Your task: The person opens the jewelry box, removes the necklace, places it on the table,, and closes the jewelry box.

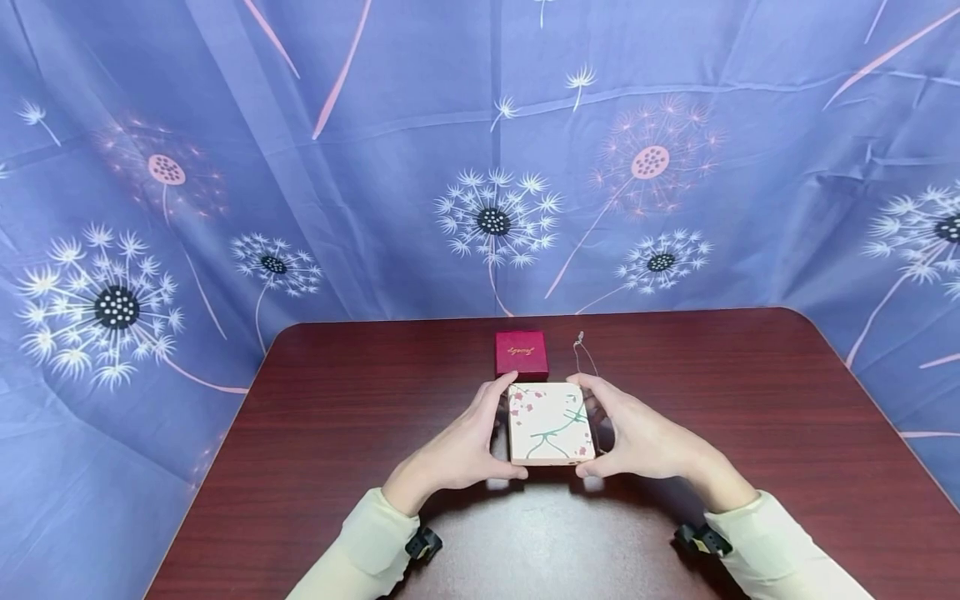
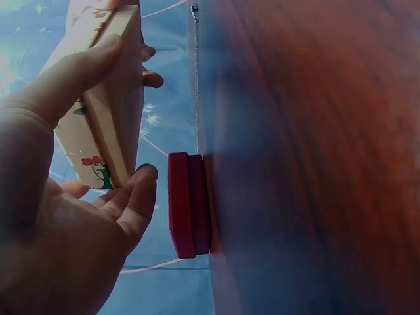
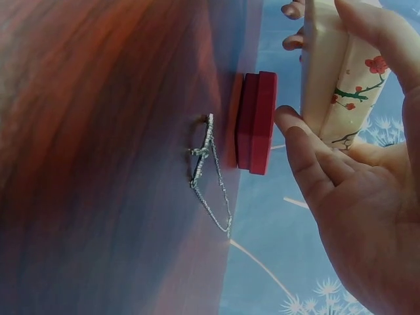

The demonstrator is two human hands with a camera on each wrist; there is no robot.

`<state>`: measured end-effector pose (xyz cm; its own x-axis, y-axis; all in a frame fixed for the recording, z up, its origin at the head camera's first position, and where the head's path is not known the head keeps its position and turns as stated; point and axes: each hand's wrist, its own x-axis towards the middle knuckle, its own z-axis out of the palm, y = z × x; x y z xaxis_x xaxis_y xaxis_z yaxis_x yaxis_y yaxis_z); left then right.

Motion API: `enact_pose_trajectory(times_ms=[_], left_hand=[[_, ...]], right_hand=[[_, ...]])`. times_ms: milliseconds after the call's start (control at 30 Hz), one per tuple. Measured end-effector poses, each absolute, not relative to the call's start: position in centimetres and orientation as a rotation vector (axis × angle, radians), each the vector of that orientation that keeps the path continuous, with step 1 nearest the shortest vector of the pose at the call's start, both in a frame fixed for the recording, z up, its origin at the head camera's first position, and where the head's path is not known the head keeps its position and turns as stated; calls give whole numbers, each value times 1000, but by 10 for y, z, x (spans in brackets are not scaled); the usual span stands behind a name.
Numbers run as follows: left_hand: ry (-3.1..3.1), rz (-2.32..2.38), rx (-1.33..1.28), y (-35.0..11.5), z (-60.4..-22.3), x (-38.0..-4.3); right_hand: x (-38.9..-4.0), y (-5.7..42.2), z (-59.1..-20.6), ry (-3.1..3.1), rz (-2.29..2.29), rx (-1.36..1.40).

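Note:
A cream square box (image 1: 551, 423) printed with red flowers and green branches is held up between both hands, above the table. My left hand (image 1: 468, 437) grips its left side, thumb at the near corner and fingers round the far one. On the opposite side my right hand (image 1: 641, 425) grips it the same way. In the left wrist view a seam runs along the edge of the box. Behind it a small red jewelry box (image 1: 521, 354) with gold lettering rests closed on the table. To the right of that lies a silver chain necklace (image 3: 209, 134), partly hidden by my right hand in the head view.
The dark red-brown wooden table (image 1: 345, 417) has rounded far corners. A blue cloth (image 1: 390, 208) with dandelion prints hangs right behind its far edge and along both sides. Each wrist wears a small black device (image 1: 423, 544) at the sleeve cuff.

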<state>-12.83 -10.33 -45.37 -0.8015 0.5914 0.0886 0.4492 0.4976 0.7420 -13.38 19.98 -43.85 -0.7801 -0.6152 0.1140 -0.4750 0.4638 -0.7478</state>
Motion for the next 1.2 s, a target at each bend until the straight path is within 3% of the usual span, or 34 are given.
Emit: enact_pose_trajectory(times_ms=[1200], left_hand=[[2534,1285,791,-105,-454,-131]], right_hand=[[-135,198,-440,2460,-1349,-962]])
